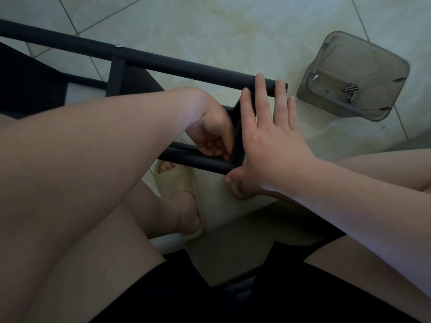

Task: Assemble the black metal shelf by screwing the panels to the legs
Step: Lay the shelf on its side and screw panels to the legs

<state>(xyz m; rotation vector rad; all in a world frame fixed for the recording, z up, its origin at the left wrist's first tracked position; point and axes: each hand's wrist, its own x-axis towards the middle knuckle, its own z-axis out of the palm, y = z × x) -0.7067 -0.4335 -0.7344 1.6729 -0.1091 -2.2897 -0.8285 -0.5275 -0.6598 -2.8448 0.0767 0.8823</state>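
Black metal shelf (130, 82): partly built, lying over, spanning upper left to centre of frame.
Upper leg (177, 66): round matte black tube, slanting from upper left edge down to centre right; silver screw head (119, 45) seated in it toward upper left.
Lower leg (200, 163): parallel tube at centre, mostly hidden.
End panel (238, 136): flat, black, seen edge-on, bridging both legs near their ends.
Loose screws (350, 90): small dark cluster, upper right, inside translucent tub (359, 57).

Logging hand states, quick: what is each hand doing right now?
Left hand: curled by the panel; holding anything, cannot tell.
Right hand: open, pressing flat on the panel and leg.
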